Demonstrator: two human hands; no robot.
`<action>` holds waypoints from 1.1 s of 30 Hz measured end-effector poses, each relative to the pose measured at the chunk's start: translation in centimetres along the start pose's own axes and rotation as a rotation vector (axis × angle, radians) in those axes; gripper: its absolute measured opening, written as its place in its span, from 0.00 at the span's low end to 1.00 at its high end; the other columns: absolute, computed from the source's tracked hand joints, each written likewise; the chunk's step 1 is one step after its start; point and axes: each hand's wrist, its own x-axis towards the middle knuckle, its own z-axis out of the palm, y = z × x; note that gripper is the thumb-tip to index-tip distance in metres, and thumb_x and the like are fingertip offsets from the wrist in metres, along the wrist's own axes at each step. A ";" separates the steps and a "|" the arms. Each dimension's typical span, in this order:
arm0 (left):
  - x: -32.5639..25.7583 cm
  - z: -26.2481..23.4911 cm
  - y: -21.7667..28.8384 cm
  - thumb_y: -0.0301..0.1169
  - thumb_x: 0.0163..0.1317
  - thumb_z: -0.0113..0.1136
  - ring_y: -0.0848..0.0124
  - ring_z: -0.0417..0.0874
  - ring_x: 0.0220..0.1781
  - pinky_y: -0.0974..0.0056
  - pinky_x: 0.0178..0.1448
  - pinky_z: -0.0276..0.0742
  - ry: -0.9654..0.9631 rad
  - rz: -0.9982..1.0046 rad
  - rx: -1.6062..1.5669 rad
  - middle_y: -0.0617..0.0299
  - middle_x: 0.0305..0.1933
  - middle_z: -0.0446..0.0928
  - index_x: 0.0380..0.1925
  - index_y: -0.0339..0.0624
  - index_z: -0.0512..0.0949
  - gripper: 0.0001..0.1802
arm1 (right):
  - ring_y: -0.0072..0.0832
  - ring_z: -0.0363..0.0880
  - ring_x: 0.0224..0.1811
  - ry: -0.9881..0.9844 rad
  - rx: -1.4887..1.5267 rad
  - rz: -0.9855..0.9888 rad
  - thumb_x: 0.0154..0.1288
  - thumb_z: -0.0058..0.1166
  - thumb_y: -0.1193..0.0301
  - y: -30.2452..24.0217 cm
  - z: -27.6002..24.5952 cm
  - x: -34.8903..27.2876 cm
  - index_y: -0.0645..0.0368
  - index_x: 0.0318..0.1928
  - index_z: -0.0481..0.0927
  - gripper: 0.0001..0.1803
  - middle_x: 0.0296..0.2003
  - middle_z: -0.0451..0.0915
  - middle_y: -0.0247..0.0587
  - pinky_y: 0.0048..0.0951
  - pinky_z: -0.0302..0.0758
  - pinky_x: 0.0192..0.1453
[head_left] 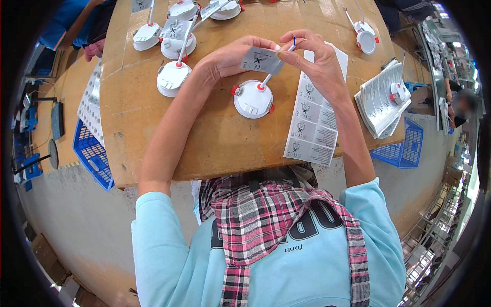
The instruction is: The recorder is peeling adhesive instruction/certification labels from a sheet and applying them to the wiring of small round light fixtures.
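Note:
A round white downlight [254, 99] with red-tipped spring clips lies on the table in front of me, its white cable [266, 80] rising from a red grommet. Around the upper cable is a silver printed label [262, 60]. My left hand [238, 55] is closed on the label's upper edge, its fingertips partly hidden behind it. My right hand [319, 60] pinches the label's right end together with the cable, near a blue wire end. Under my right forearm lies a sheet of silver and white labels [311, 123], partly hanging over the table's near edge.
Several labelled downlights [174, 77] stand at the far left of the wooden table [215, 138]. Another downlight [366, 41] lies far right. A stack of label sheets [378, 102] bears one more. Blue crates [94, 156] flank the table. A co-worker's arm [79, 25] shows far left.

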 end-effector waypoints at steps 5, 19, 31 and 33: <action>-1.0 0.7 1.1 0.41 0.60 0.63 0.84 0.78 0.35 0.76 0.38 0.71 0.259 0.017 0.162 0.69 0.34 0.79 0.41 0.43 0.79 0.15 | 0.30 0.69 0.51 0.103 -0.004 0.036 0.56 0.65 0.62 -0.1 0.2 -0.8 0.56 0.35 0.85 0.12 0.41 0.77 0.32 0.34 0.63 0.60; -2.1 1.0 1.8 0.35 0.62 0.62 0.82 0.79 0.37 0.72 0.47 0.75 0.419 0.167 0.323 0.70 0.34 0.80 0.33 0.44 0.81 0.07 | 0.19 0.77 0.33 0.271 0.325 0.179 0.59 0.63 0.68 0.3 2.2 -1.3 0.61 0.32 0.83 0.09 0.28 0.81 0.31 0.24 0.70 0.44; -2.2 1.2 2.0 0.31 0.63 0.60 0.84 0.78 0.37 0.75 0.46 0.74 0.419 0.199 0.360 0.70 0.33 0.80 0.32 0.43 0.80 0.05 | 0.20 0.79 0.34 0.305 0.325 0.225 0.58 0.63 0.72 -0.2 3.1 -1.3 0.62 0.33 0.79 0.08 0.29 0.82 0.35 0.22 0.75 0.42; -2.2 1.3 2.0 0.31 0.63 0.60 0.84 0.78 0.37 0.75 0.46 0.75 0.420 0.207 0.358 0.70 0.33 0.80 0.32 0.43 0.80 0.05 | 0.20 0.79 0.33 0.315 0.341 0.222 0.58 0.63 0.72 -0.2 3.2 -1.4 0.62 0.34 0.78 0.08 0.29 0.81 0.35 0.22 0.76 0.42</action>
